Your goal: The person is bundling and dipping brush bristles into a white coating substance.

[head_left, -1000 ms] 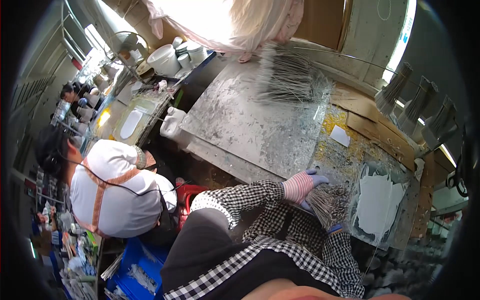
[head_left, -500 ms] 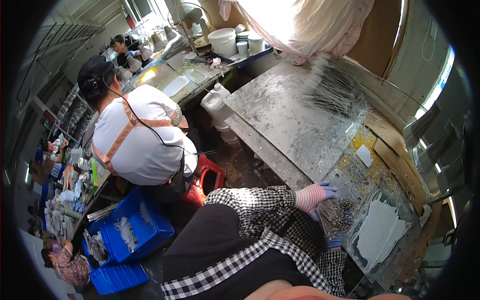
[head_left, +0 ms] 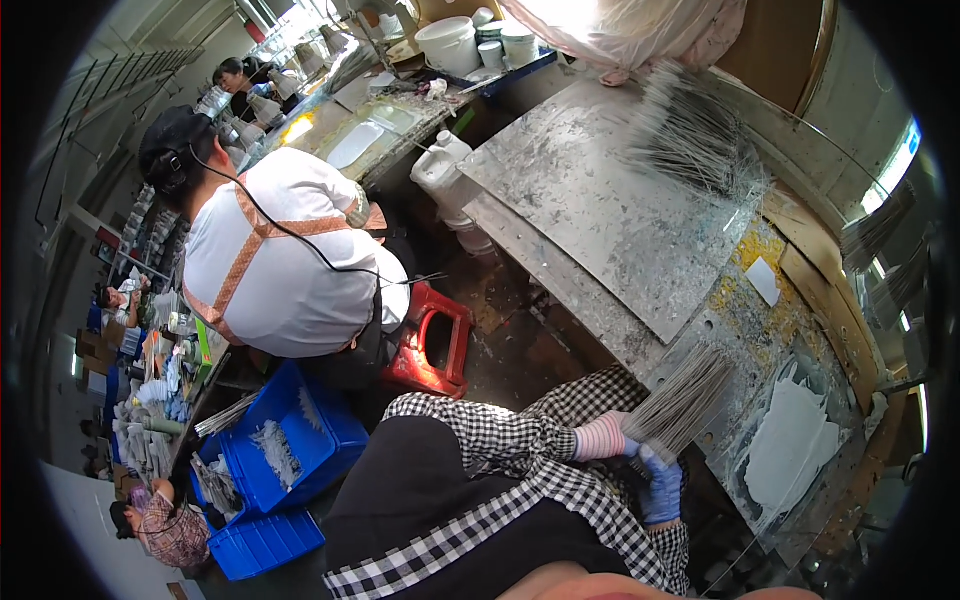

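A bundle of thin grey sticks (head_left: 682, 398) fans out up and to the right from both of my gloved hands, at the near edge of a grey metal worktop (head_left: 600, 210). My left hand (head_left: 622, 441), with a pink striped cuff, grips the bundle's lower end. Just below it, my right hand (head_left: 661, 487) in a blue glove closes on the same end. Checked sleeves cover both forearms. A second, wider fan of sticks (head_left: 700, 145) lies at the worktop's far side.
A white paste patch (head_left: 790, 445) lies on the bench to the right. A person in a white shirt (head_left: 280, 265) crouches at left beside a red stool (head_left: 432, 338). Blue crates (head_left: 290, 455) stand on the floor. Further back stand a white jug (head_left: 445, 165) and buckets (head_left: 450, 42).
The view has swung left and down, showing more of the floor and the crouching person. The bundle stays in both my hands, which sit lower and nearer my body.
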Demonstrator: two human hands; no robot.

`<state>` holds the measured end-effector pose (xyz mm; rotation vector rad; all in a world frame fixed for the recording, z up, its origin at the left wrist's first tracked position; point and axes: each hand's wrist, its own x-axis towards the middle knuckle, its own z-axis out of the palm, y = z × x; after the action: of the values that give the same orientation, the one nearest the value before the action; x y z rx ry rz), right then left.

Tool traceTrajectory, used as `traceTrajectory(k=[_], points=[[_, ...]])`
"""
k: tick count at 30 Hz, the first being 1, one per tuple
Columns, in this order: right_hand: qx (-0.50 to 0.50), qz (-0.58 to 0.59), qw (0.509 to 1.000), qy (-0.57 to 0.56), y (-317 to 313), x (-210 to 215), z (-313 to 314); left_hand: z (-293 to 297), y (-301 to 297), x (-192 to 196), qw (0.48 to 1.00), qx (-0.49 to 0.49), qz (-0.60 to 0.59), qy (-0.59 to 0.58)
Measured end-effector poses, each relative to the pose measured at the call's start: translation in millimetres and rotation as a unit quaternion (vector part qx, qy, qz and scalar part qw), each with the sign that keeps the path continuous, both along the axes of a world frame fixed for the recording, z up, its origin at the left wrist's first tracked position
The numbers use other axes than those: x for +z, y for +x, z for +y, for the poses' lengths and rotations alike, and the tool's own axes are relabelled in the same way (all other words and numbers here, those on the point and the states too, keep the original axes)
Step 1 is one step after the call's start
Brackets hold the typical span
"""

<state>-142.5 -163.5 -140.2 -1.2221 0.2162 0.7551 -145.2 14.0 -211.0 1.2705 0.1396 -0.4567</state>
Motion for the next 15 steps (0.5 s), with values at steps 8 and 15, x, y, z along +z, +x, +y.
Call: traceTrajectory(k=[8, 15], points=[[-0.1, 0.008, 0.994, -0.033, -1.4, -5.9, 14.9, 16.4, 4.1, 37.6, 0.985, -0.051, 0.165, -0.015], [-0.004, -0.272, 0.942, -0.198, -0.9, 39.9, -45.9, 116.1, 11.5, 0.9, 0.951, 0.008, -0.259, 0.168]])
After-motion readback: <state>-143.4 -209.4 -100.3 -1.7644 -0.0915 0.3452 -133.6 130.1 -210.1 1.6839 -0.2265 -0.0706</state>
